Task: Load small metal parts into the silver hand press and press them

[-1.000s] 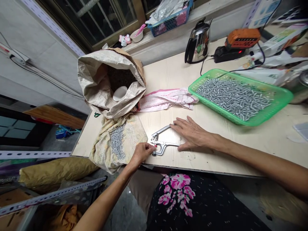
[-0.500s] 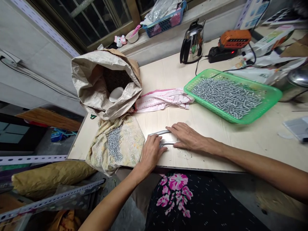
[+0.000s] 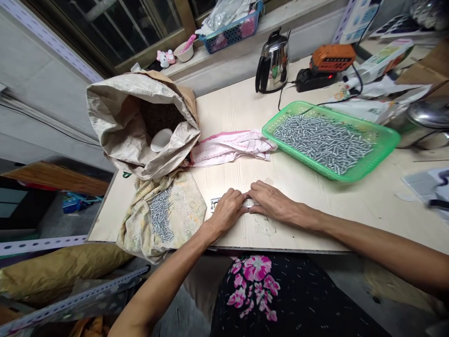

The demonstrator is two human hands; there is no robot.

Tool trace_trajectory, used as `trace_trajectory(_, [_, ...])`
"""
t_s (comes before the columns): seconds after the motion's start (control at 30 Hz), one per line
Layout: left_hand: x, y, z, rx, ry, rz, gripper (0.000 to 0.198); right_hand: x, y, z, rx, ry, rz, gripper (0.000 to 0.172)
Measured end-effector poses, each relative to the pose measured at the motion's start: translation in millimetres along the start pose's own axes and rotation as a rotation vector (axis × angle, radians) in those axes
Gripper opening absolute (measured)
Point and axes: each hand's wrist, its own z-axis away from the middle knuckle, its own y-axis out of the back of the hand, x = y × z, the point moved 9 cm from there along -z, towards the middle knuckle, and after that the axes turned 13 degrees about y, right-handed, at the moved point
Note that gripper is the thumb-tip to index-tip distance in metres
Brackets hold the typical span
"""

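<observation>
A metal hand press point(image 3: 214, 202) lies on the pale wooden table point(image 3: 315, 199) near its front edge, mostly covered by my hands. My left hand point(image 3: 227, 213) is curled over its head end, fingers closed on it. My right hand point(image 3: 271, 201) lies over the handles with its fingers together, pressing them down, and its fingertips meet my left hand. Left of the tool, a patterned cloth point(image 3: 185, 206) carries a heap of small metal pieces point(image 3: 160, 217).
An open paper sack point(image 3: 115, 121) with a white scoop point(image 3: 160, 139) stands at the back left. A pink-and-white cloth point(image 3: 231, 146) and a green basket point(image 3: 387, 140) of metal pieces lie behind my hands. Further back are a kettle point(image 3: 271, 61) and an orange device point(image 3: 331, 57).
My left hand moved from pinching at the tool's head to lying over it. The tool's handles, apart a second ago, are pressed together under my hands.
</observation>
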Motion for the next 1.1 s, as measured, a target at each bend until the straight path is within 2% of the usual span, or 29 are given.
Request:
trace_trajectory(0.33, [-5.5,-8.9,7.1,0.117,0.024,-0.017,0.025,2.5,-12.5,-8.8,-0.06,0.053,-0.13,0.029])
trace_trajectory(0.5, [-6.3,-7.5,9.7,0.128,0.053,-0.017,0.021,4.3,-5.7,-6.2,-0.054,0.047,-0.114,0.029])
trace_trajectory(0.63, [1.9,-10.2,31.2,0.242,0.083,-0.002,0.037,7.8,5.9,-0.5,-0.028,0.04,0.026,0.054])
trace_trajectory(0.67, [5.3,-13.8,37.8,0.258,0.085,0.008,0.039,9.1,6.8,0.1,-0.032,0.045,0.037,0.055])
trace_trajectory(0.8, [18.2,-27.9,58.6,0.276,0.067,0.068,0.04,25.7,7.7,-3.0,-0.012,0.059,0.018,0.027])
trace_trajectory(0.9, [21.5,-29.1,66.1,0.281,0.06,0.117,0.036,51.7,11.7,-9.7,0.023,0.035,0.043,0.028])
trace_trajectory(1.0, [21.6,-26.8,69.4,0.288,0.051,0.145,0.034,71.4,27.9,-18.2,0.076,-0.061,0.116,0.027])
trace_trajectory(1.03, [21.8,-26.1,69.9,0.295,0.041,0.146,0.034,68.6,35.6,-22.5,0.11,-0.069,0.127,0.025])
trace_trajectory(1.1, [22.0,-26.3,68.8,0.308,0.021,0.141,0.034,42.0,46.6,-35.9,0.167,0.014,0.107,0.021])
